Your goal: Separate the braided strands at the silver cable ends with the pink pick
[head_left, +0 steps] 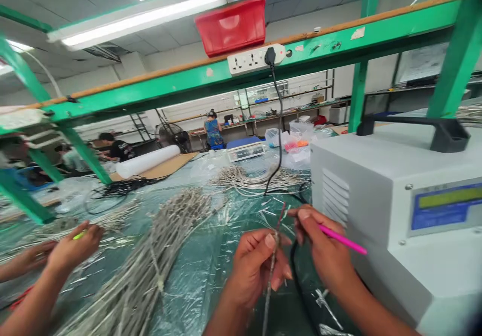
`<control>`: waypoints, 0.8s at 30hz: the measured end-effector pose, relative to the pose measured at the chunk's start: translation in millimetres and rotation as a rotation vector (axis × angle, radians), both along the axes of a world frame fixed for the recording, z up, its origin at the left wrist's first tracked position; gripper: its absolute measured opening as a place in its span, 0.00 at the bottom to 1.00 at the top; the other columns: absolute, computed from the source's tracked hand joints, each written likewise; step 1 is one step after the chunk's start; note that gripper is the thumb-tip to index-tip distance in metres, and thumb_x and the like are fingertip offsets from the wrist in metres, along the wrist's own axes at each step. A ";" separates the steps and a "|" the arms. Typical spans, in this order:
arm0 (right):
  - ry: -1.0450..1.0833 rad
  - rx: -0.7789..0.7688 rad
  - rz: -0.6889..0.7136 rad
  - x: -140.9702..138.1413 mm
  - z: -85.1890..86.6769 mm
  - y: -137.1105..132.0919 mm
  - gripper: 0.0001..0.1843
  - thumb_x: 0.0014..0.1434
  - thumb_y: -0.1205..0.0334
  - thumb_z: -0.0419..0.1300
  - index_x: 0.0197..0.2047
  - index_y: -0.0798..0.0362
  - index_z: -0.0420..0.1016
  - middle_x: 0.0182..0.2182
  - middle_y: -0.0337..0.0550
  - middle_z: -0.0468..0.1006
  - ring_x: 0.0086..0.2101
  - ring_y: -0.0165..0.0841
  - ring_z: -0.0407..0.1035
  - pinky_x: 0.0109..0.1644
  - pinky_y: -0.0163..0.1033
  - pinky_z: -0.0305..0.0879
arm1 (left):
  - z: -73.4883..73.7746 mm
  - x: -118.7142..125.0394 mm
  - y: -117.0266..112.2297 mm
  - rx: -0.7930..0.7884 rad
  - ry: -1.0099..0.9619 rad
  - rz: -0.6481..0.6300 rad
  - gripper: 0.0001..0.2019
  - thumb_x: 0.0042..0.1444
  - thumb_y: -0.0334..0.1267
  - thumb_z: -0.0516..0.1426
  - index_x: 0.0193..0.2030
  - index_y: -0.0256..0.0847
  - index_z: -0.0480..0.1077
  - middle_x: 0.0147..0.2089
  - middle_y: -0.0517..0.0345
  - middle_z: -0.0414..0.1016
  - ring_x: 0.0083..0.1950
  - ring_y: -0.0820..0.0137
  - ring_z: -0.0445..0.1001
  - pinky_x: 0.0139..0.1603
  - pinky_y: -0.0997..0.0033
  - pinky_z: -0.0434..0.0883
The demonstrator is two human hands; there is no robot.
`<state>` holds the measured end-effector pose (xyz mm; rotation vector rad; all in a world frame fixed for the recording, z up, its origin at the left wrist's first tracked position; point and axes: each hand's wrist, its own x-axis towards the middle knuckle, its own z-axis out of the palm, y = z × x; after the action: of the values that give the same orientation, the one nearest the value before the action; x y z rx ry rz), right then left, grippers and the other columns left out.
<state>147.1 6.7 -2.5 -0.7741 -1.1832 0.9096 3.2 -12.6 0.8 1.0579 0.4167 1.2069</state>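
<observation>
Between the thumb and fingers of my left hand point(258, 263) is a grey braided cable point(268, 293), its lower end hanging down out of view. Thin coloured wires, one of them reddish, stick up from its top end. Close to those wires, my right hand point(326, 248) is closed around a pink pen-like tool point(344, 239), its rear end pointing out to the right. The tool's tip by the wires is too small to make out. To the left of my hands lies a big bundle of grey braided cables point(150, 260) on the green table point(211, 260).
A grey machine point(361, 190) with a display and black handle stands close on the right. A co-worker's hands point(73, 248) work at the left. Behind are another cable pile point(252, 178), a scale point(245, 150) and a hanging black power cord point(280, 125).
</observation>
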 end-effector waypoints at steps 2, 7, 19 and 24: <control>-0.087 -0.033 -0.171 0.1 -5.9 5.6 0.20 0.63 0.45 0.57 0.37 0.53 0.79 0.20 0.35 0.63 0.23 0.31 0.57 0.27 0.35 0.54 | -2.0 1.0 1.7 0.022 0.013 0.040 0.18 0.57 0.50 0.62 0.34 0.34 0.78 0.16 0.59 0.73 0.11 0.81 0.58 0.14 0.81 0.54; -0.300 0.048 -0.121 -5.3 -24.8 20.8 0.20 0.61 0.44 0.57 0.32 0.52 0.77 0.26 0.40 0.72 0.30 0.36 0.67 0.35 0.37 0.64 | 12.5 -5.8 -13.5 0.119 0.120 0.130 0.14 0.60 0.47 0.61 0.41 0.37 0.74 0.35 0.56 0.78 0.30 0.72 0.75 0.29 0.72 0.73; -0.382 -0.081 -0.078 -4.5 -27.1 18.4 0.24 0.54 0.39 0.57 0.31 0.50 0.81 0.23 0.43 0.76 0.24 0.38 0.68 0.26 0.38 0.62 | 110.8 -58.8 -140.9 0.247 0.368 0.227 0.13 0.65 0.47 0.56 0.48 0.40 0.73 0.36 0.56 0.77 0.30 0.72 0.74 0.28 0.70 0.75; -0.343 -0.093 -0.110 -1.0 -25.8 21.0 0.26 0.50 0.38 0.56 0.28 0.52 0.81 0.16 0.42 0.71 0.19 0.38 0.65 0.23 0.39 0.59 | 193.9 -85.6 -113.6 0.528 0.297 0.590 0.11 0.59 0.46 0.62 0.40 0.40 0.74 0.17 0.68 0.70 0.16 0.79 0.67 0.20 0.80 0.69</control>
<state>146.1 27.7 -28.3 -1.0918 -1.3874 0.7628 -82.4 -126.3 194.7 1.6497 0.6942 1.7458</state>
